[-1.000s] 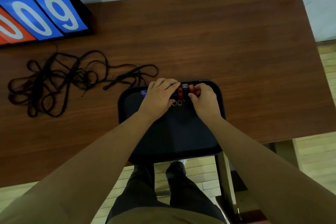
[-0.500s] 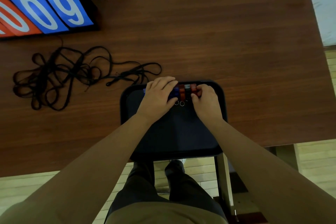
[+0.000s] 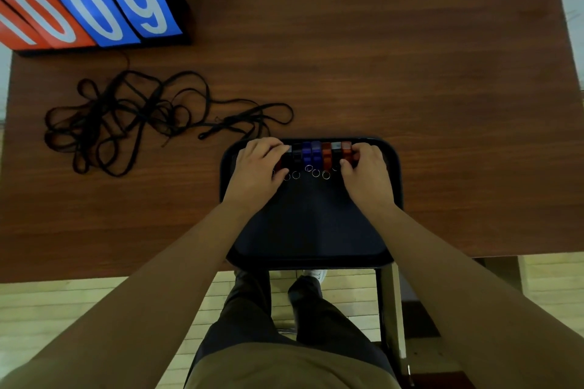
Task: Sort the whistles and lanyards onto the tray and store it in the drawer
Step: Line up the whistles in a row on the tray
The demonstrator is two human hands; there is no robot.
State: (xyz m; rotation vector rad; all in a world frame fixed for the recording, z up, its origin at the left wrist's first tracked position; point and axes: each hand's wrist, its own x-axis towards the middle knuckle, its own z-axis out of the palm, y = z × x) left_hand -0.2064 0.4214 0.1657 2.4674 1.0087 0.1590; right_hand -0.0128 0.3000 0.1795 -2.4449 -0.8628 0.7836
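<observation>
Several whistles [image 3: 311,155], between left hand [image 3: 257,167], right hand [image 3: 368,170]

Colours from my remote view
I read the small plastic whistles [image 3: 311,155] as black, blue and orange-red with silvery rings; the plastic tray [image 3: 311,227] dark navy; tangled cord lanyards [image 3: 126,117] black; wooden worktop [image 3: 410,73] reddish-brown, grained; flip scoreboard [image 3: 94,3] red and blue, white numerals.
</observation>
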